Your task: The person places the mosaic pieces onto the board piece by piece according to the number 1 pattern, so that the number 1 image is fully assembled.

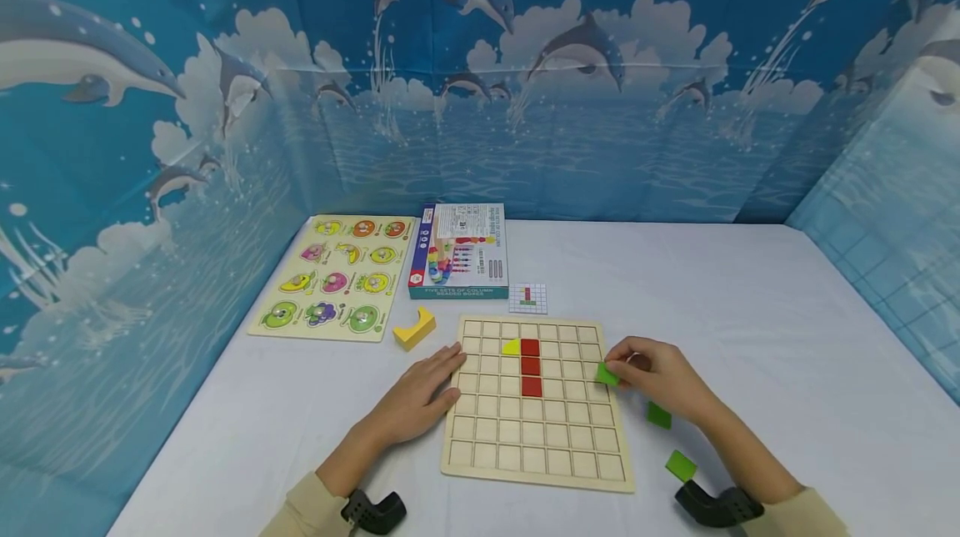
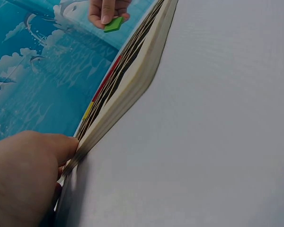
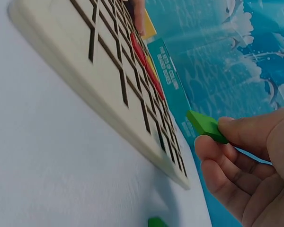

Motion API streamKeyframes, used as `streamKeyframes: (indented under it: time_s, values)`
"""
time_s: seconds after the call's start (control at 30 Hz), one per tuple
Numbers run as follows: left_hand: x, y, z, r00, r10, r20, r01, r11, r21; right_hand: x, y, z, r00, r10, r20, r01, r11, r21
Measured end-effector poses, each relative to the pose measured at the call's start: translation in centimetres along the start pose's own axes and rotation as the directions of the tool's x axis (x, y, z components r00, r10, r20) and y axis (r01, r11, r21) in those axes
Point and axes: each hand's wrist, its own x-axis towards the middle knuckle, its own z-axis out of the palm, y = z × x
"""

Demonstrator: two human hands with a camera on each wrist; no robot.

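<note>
A wooden grid board (image 1: 540,437) lies on the white table. Three red squares (image 1: 530,367) fill a column of it, with a yellow quarter-round piece (image 1: 512,346) to their upper left. My left hand (image 1: 427,391) rests flat against the board's left edge (image 2: 132,80), fingers straight. My right hand (image 1: 660,374) pinches a green square tile (image 1: 607,374) (image 3: 206,125) just above the board's right edge. Two more green tiles (image 1: 659,415) (image 1: 681,465) lie on the table to the board's right.
A small pattern card (image 1: 528,298) lies behind the board. A toy box (image 1: 459,252) and a fruit peg puzzle (image 1: 337,274) sit at the back left. A yellow arch block (image 1: 414,328) lies near the board's left corner. Blue dolphin backdrops wall in the table.
</note>
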Motion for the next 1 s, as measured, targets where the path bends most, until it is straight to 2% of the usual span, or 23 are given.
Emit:
streamKeyframes:
  time_s: [0.4, 0.73, 1.0]
  values:
    - [0.0, -0.1, 0.0, 1.0, 0.016, -0.007, -0.016, 1.0, 0.003, 0.8, -1.8, 1.6, 0.997, -0.055, 0.053, 0.052, 0.998, 0.046]
    - [0.0, -0.1, -0.1, 1.0, 0.023, -0.005, -0.023, 1.0, 0.006, 1.2, -2.8, 2.5, 0.992, -0.063, 0.112, 0.055, 0.995, 0.078]
    - [0.0, 0.0, -0.1, 1.0, 0.024, -0.005, -0.024, 1.0, 0.003, 1.4, -3.4, 3.5, 0.987, -0.098, 0.124, 0.09, 0.994, 0.068]
